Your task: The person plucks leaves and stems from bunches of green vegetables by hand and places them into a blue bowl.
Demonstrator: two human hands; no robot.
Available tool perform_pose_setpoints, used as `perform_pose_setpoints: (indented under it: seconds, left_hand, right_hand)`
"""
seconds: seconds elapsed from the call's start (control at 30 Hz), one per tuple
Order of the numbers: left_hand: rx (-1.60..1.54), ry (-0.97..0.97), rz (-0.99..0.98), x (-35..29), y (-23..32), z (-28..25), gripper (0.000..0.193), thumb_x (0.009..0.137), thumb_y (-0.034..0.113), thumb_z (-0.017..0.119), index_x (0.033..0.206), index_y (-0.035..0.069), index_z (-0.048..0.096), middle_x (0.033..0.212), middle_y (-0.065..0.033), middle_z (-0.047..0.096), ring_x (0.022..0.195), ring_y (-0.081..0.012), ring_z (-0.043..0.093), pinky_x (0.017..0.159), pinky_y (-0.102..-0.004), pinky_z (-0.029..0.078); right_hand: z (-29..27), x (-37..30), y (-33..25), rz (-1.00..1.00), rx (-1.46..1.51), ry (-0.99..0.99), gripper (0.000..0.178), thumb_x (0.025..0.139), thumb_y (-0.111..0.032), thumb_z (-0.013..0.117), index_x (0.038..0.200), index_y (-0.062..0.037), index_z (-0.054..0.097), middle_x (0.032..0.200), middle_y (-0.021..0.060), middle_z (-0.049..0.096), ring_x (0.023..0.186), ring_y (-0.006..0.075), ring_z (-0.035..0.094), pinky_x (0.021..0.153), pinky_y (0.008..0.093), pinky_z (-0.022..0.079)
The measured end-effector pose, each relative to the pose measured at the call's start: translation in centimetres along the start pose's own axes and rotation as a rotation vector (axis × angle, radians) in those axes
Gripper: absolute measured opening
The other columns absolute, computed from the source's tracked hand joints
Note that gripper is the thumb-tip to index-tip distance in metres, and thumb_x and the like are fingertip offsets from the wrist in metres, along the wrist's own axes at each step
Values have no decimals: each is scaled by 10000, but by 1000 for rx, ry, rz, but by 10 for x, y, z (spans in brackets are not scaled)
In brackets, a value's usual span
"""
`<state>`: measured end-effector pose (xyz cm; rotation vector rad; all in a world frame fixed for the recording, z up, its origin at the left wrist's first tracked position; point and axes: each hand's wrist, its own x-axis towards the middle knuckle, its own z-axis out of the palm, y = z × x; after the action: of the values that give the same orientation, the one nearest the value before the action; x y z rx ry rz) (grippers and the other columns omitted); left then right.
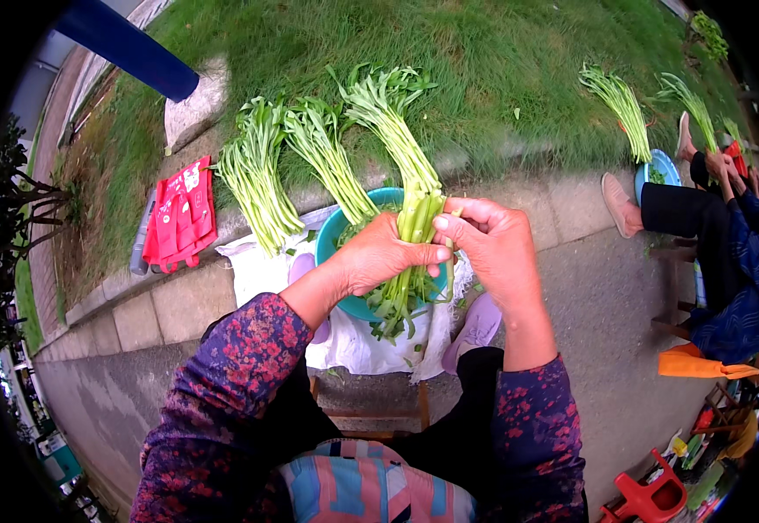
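My left hand [375, 257] is closed around a small bunch of leafy green stalks [416, 228], which look like water spinach. Their cut ends point up and away from me, and the leaves hang down over a teal basin [351, 305]. Beside it, my right hand [497, 248] pinches a single green stalk [450, 277] between thumb and forefinger, against the bunch's right side. Loose leaves lie in the basin, partly hidden by my hands. Beyond it are three larger bundles of greens, a left one [257, 174], a middle one [323, 152] and a right one [397, 131].
A white cloth [353, 349] lies under the basin between my lilac shoes [480, 322]. To the left sits a red bag [183, 213] near a blue post [131, 48]. At right, another person [711, 235] sits near a blue basin [658, 170] and more greens. A red stool [650, 492] lies lower right.
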<state>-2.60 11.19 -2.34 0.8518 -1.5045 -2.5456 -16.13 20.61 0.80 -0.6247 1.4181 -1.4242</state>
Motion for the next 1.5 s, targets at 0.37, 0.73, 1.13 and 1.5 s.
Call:
perform_pose_setpoints:
  seconds: [0.37,0.73,1.13,1.5]
  left_hand:
    - [119,-22,67,-3,-2,-3,314,806,191,717,1064,34,632,996,-28,657,914,-99,594,839,-253,456]
    - [193,70,72,-1,-7,0,187,869,105,622,1035,20,611,919,1,653,833,-84,582,766,-257,475]
    - [1084,524,568,-4,25,-24,188,668,32,662,848,73,628,797,-123,614,758,-331,605,665,-402,479]
    - [1229,566,662,-5,29,-34,263,674,6,624,920,96,595,791,-88,587,803,-303,581,687,-400,411]
  right_hand:
    - [-5,2,3,-39,49,62,83,823,-72,668,837,-12,612,699,2,598,616,47,541,540,199,464]
    - [6,0,-8,-85,153,74,103,867,-51,598,939,21,614,797,40,622,684,73,567,614,206,474]
    - [-7,-4,-1,-186,-164,172,101,868,-93,615,894,-1,645,774,-14,604,666,36,527,608,194,433]
    - [13,-6,-8,-454,-435,179,74,825,-28,622,886,-3,655,796,71,632,657,107,582,602,230,456]
